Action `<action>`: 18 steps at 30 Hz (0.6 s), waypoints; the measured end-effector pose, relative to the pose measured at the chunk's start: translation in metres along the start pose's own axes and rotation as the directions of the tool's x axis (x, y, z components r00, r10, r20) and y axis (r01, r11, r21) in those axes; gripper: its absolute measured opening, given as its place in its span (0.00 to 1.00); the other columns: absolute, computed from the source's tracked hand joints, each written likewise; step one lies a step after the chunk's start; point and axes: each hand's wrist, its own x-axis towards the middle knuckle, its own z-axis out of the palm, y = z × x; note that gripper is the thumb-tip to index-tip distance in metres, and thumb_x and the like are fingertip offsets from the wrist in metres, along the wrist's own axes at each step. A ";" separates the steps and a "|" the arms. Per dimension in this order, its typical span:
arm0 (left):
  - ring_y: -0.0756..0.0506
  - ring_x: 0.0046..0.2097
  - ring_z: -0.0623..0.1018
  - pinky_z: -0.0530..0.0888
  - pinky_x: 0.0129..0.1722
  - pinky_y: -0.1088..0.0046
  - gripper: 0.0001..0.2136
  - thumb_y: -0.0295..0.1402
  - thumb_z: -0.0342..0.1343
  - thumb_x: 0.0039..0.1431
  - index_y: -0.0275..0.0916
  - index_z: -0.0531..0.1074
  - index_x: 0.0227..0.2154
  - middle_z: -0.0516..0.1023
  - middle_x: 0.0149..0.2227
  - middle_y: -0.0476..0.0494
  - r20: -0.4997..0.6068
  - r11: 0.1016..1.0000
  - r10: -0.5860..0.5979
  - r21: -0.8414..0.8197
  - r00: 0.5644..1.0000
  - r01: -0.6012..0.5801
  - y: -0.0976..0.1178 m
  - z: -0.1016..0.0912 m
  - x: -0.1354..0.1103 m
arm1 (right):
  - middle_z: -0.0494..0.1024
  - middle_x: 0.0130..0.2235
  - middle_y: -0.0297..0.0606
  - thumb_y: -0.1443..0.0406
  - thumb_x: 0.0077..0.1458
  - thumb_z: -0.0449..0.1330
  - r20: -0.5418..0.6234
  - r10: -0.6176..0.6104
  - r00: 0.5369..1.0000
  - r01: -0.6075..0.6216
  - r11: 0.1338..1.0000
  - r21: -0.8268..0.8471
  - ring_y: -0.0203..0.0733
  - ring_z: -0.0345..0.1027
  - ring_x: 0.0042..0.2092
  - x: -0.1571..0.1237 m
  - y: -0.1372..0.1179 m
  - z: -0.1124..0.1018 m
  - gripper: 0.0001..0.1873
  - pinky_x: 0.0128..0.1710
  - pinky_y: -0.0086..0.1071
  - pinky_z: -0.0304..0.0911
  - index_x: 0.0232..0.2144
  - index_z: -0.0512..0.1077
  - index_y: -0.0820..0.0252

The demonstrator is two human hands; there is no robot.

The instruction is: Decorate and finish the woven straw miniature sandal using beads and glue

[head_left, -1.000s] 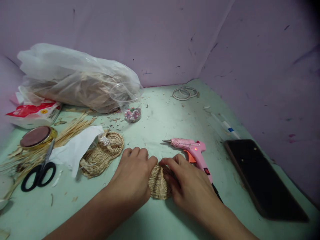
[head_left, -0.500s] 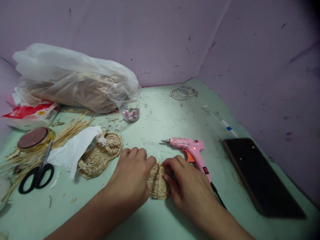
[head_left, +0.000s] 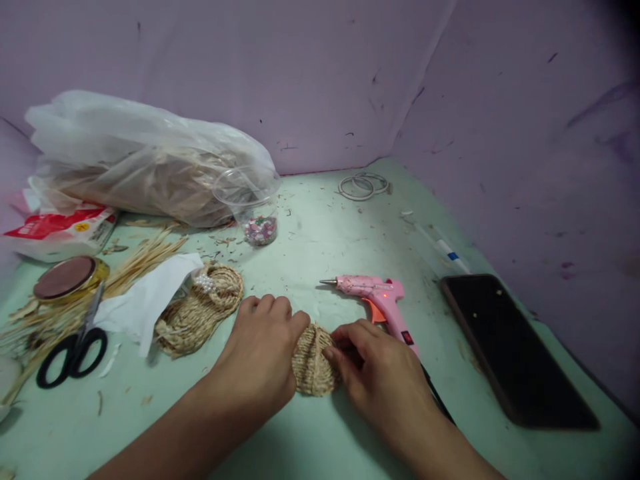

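A small rounded woven straw piece (head_left: pixel 315 363) with a raised braid down its middle lies between my hands on the green tabletop. My left hand (head_left: pixel 267 340) is closed over its left edge, fingers curled and partly hidden from view. On the right edge, my right hand (head_left: pixel 377 360) pinches the piece between thumb and fingers. Farther left rests a woven straw slipper (head_left: pixel 200 320) trimmed with white pearl beads and partly covered by a white tissue (head_left: pixel 145 300). Just beyond my right hand, a pink glue gun (head_left: pixel 373 290) lies on its side with a red light on.
Black-handled scissors (head_left: pixel 75 350), straw strands (head_left: pixel 135 263) and a lidded jar (head_left: pixel 67 279) are at left. Behind stand a plastic cup (head_left: pixel 260 227) of beads and a large plastic bag (head_left: pixel 150 160). A phone (head_left: pixel 515 353) lies at right; wire rings (head_left: pixel 357 188) are at the back.
My right hand has lowered slightly, its fingertips shifting along the straw piece's right edge. My left hand stays nearly in place. The whole view has shifted slightly.
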 end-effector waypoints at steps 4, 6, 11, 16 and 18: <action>0.40 0.40 0.67 0.61 0.41 0.58 0.12 0.27 0.47 0.49 0.41 0.70 0.37 0.69 0.35 0.41 0.006 1.000 0.001 -0.009 1.000 -0.001 0.000 0.000 0.000 | 0.73 0.29 0.36 0.67 0.51 0.54 -0.005 -0.045 0.999 0.045 0.995 -0.091 0.42 0.68 0.29 0.000 0.000 -0.001 0.05 0.25 0.32 0.53 0.29 0.71 0.58; 0.40 0.39 0.67 0.61 0.41 0.57 0.12 0.27 0.47 0.49 0.41 0.70 0.37 0.69 0.34 0.41 0.000 1.000 0.002 -0.007 1.000 -0.002 0.000 0.000 0.000 | 0.73 0.29 0.36 0.67 0.51 0.54 -0.002 -0.064 0.998 0.063 0.989 -0.132 0.42 0.67 0.28 0.000 -0.001 -0.002 0.06 0.24 0.31 0.50 0.29 0.71 0.57; 0.40 0.40 0.67 0.61 0.42 0.57 0.12 0.27 0.47 0.49 0.42 0.70 0.37 0.69 0.35 0.41 -0.009 1.000 -0.005 0.001 1.000 0.005 0.000 0.000 0.000 | 0.74 0.29 0.35 0.67 0.49 0.54 0.006 -0.054 0.999 0.054 0.991 -0.123 0.42 0.68 0.28 0.001 -0.002 -0.002 0.05 0.24 0.31 0.50 0.29 0.70 0.57; 0.40 0.39 0.68 0.61 0.42 0.57 0.12 0.28 0.46 0.50 0.42 0.70 0.37 0.69 0.35 0.41 -0.012 1.000 0.005 0.001 1.000 -0.005 0.000 0.000 -0.001 | 0.75 0.29 0.34 0.67 0.48 0.56 -0.023 0.010 1.000 -0.011 0.998 -0.068 0.42 0.68 0.29 -0.001 -0.001 -0.001 0.06 0.24 0.31 0.52 0.32 0.69 0.58; 0.40 0.39 0.68 0.61 0.42 0.56 0.12 0.28 0.46 0.50 0.42 0.70 0.37 0.69 0.35 0.41 -0.009 1.000 0.006 0.001 1.000 -0.006 0.000 -0.001 0.000 | 0.74 0.29 0.35 0.67 0.49 0.56 -0.020 -0.003 1.000 0.001 0.998 -0.068 0.42 0.68 0.29 -0.002 -0.002 -0.001 0.04 0.25 0.31 0.53 0.30 0.69 0.58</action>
